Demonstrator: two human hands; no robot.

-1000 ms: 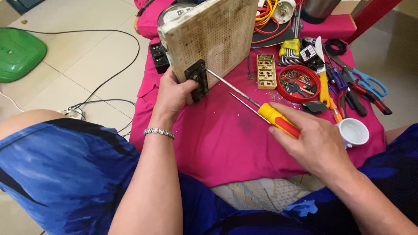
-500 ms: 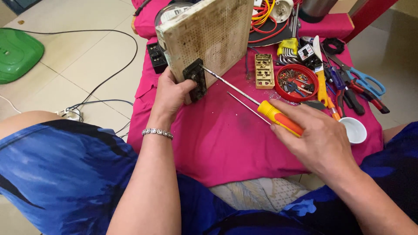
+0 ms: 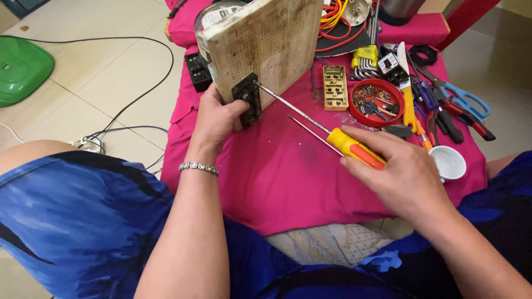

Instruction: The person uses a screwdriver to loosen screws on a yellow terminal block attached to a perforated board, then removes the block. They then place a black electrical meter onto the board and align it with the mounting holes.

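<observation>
My left hand (image 3: 219, 119) grips a small black part (image 3: 248, 98) against the lower corner of a worn perforated board (image 3: 266, 41) that stands tilted on the pink cloth (image 3: 277, 177). My right hand (image 3: 404, 174) holds a yellow and orange screwdriver (image 3: 354, 148) by its handle. The long metal shaft runs up and left, and its tip touches the black part. A second thin metal rod (image 3: 307, 128) lies on the cloth just below the shaft.
Right of the board sit a brass terminal block (image 3: 334, 87), a red round tray of screws (image 3: 378, 102), pliers and cutters (image 3: 454, 113) and a white cup (image 3: 449, 162). A black box (image 3: 198, 71), coloured wires (image 3: 332, 16) and floor cables (image 3: 133, 105) lie nearby.
The screwdriver tip has stayed on the black part while my right hand shifted slightly on the handle. My left hand keeps its grip.
</observation>
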